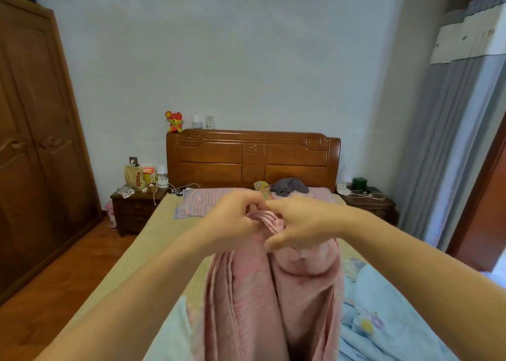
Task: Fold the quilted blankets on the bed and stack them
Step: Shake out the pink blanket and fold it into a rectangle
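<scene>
Currently left hand (235,215) and right hand (298,223) are pinching the pink blanket (262,292) by its gathered top edge, holding it hanging over the bed (153,240); probably soft, limp, light, best held at corners.

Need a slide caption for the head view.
Both hands, left hand and right hand, pinch the pink blanket together above the bed.

The bed (142,240) is covered by a mat; a blue quilt (383,319), pillow (194,203) and clothes (290,186) are laid on it.
</scene>
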